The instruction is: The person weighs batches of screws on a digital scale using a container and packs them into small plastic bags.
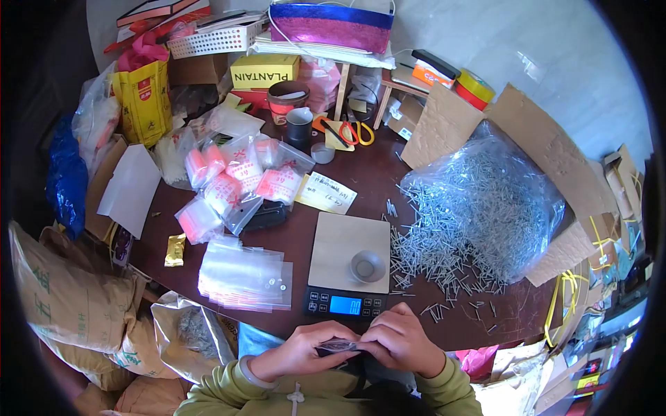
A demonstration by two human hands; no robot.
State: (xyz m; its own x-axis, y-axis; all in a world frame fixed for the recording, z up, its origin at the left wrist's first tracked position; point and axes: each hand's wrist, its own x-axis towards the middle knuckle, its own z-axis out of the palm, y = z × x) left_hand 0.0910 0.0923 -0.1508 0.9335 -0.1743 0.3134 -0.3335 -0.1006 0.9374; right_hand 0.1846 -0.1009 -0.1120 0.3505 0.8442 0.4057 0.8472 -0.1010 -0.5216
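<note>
Close to my body, in front of the table edge, both hands hold a small clear plastic bag. My left hand (300, 352) pinches the plastic bag (338, 345) from the left. My right hand (404, 338) has its fingers closed on the bag's right end. What lies inside the bag is hard to make out. Just beyond my hands is a digital scale (326, 251) with a lit blue display (345, 306). A small grey metal cup (368, 266) stands on its plate. Left of the scale lies a stack of flat clear zip bags (239, 277).
A big heap of metal nails or pins (479, 208) spills from a plastic-lined cardboard box (555, 139) at right. Filled bags (243, 170), a note (326, 193), scissors (361, 134) and a dark mug (300, 126) sit further back. Sacks (76, 291) stand at left.
</note>
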